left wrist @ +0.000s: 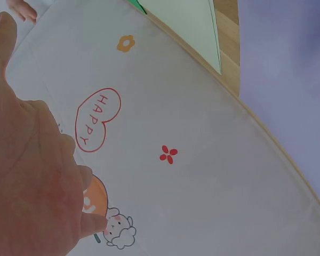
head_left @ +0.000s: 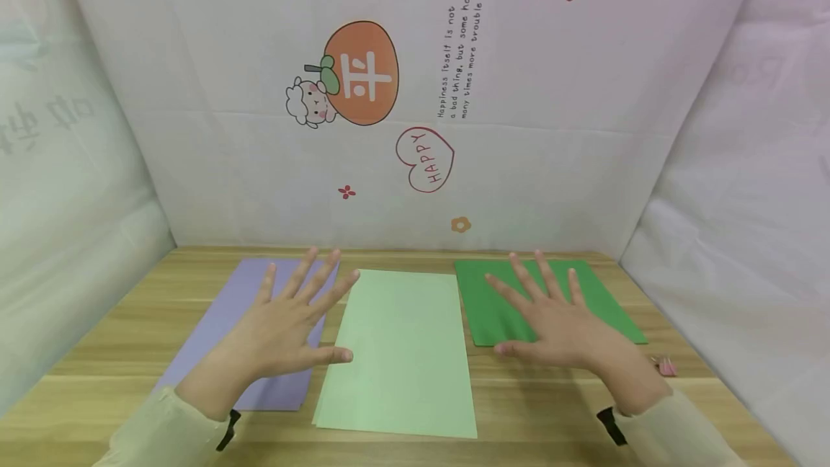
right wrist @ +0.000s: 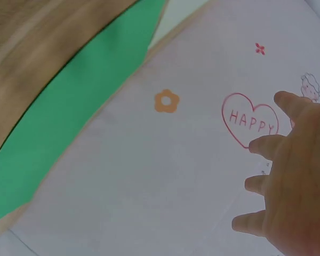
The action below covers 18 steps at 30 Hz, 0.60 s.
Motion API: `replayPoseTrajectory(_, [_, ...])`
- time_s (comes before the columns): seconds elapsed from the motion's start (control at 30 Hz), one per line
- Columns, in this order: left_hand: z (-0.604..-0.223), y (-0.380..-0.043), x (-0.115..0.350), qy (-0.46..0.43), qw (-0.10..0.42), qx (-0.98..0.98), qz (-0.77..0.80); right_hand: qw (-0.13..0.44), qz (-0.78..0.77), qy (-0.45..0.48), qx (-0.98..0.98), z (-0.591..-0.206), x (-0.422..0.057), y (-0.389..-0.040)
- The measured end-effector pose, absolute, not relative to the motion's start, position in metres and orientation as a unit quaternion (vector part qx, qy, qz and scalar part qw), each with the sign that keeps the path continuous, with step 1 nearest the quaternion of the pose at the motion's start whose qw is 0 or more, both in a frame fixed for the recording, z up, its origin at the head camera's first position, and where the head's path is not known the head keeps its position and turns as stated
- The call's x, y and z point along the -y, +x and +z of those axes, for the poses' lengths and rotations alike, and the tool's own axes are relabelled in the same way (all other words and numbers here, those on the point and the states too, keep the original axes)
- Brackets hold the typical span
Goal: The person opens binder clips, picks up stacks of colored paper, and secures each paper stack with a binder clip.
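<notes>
My left hand [head_left: 285, 326] is held over the purple sheet [head_left: 279, 388] with its fingers spread and straight, holding nothing. Its thumb overlaps the left edge of the pale green sheets [head_left: 408, 352] in the head view; a second edge shows along their left side. On the other side, my right hand [head_left: 558, 323] hovers over the dark green sheet [head_left: 609, 308], fingers fanned out and nothing in them. Both wrist views show the hands, left [left wrist: 32, 170] and right [right wrist: 298, 170], with extended fingers in front of the printed cloth.
A small pink binder clip [head_left: 665, 366] lies on the wooden table [head_left: 519, 409] near the right forearm. White printed cloth [head_left: 519, 164] hangs behind the table, and more cloth hangs along the left [head_left: 78, 200] and right [head_left: 739, 236] sides.
</notes>
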<state>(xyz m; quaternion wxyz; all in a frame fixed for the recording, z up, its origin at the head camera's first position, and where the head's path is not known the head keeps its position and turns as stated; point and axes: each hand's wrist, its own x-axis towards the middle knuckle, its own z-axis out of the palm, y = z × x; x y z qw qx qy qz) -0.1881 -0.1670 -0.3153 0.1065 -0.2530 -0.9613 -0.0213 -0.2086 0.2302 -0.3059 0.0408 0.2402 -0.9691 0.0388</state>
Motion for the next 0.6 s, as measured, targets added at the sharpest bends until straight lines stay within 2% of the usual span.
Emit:
replayPoseTrajectory(0.3, [-0.326, -0.192, 0.163, -0.251, 0.086, 0.963, -0.045, 0.040, 0.069, 0.236, 0.969, -0.309, -0.230, -0.212])
replayPoseTrajectory(0.6, [-0.327, -0.196, 0.138, -0.266, 0.082, 0.958, -0.070, 0.035, 0.113, 0.198, 0.973, -0.309, -0.241, -0.219])
